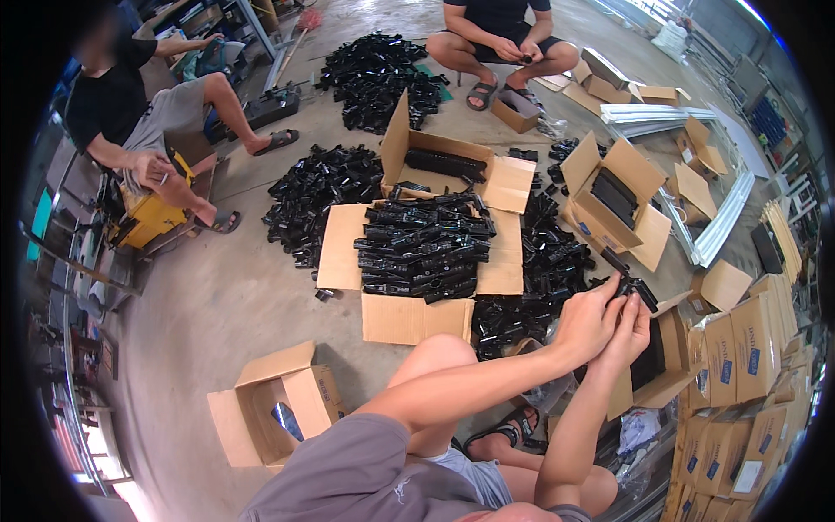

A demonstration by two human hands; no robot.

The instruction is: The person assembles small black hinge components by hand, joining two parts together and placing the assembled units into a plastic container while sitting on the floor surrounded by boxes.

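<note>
Left hand (588,320) and right hand (628,335) together on a slim glossy black part (644,294)

Well left of the hands, an open brown cardboard box (310,402). Nearer, a heap of long black pieces (426,248) above spread brown cardboard flaps (417,319). Left hand nearly closed, right hand likewise, both pinching the part just beyond the fingertips; exact finger placement unclear. Just right, a dark-filled brown cardboard box (675,352).

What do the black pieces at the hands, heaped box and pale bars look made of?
Black pieces: probably plastic, by their sheen; coated metal possible. Heaped box: matte cardboard, brown folded flaps. Pale bars: smooth, metal or plastic; light sheen fits both.
</note>
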